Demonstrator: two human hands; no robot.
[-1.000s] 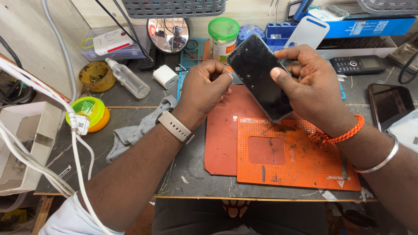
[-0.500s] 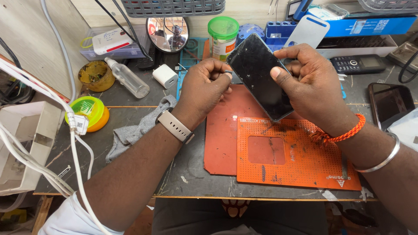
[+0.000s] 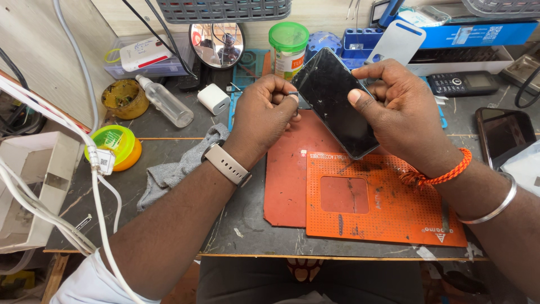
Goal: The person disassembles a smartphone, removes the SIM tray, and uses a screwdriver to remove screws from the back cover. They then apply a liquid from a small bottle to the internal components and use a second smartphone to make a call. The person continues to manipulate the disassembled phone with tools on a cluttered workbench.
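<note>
- Smartphone [image 3: 337, 101] is held in the air above the orange perforated mat [image 3: 388, 208], screen dark, tilted with its top end away from the person.
- Right hand [image 3: 399, 112] carries it: grip clamped on the phone, thumb pressed on the glass near the right edge, fingers wrapped behind the back.
- Left hand [image 3: 264, 112] is at the phone's left edge, grip pinched together on a small thin metal tool [image 3: 293, 94]; its tip meets the side of the phone. Exact contact point is too small to tell.
- Handling judgement: the phone looks light, stiff and flat; its glass face is smooth, likely slippery and fragile. Best held by the long edges with support behind, not by pressing the middle of the screen.
- Worktop [image 3: 169, 163] nearby: grey cloth [image 3: 180, 166] just left of the red mat [image 3: 292, 180], white charger block [image 3: 214, 98], clear bottle [image 3: 166, 101], green-lidded jar [image 3: 288, 48], round mirror [image 3: 216, 45].
- Second dark phone [image 3: 503, 135] lies at the right, well apart.
</note>
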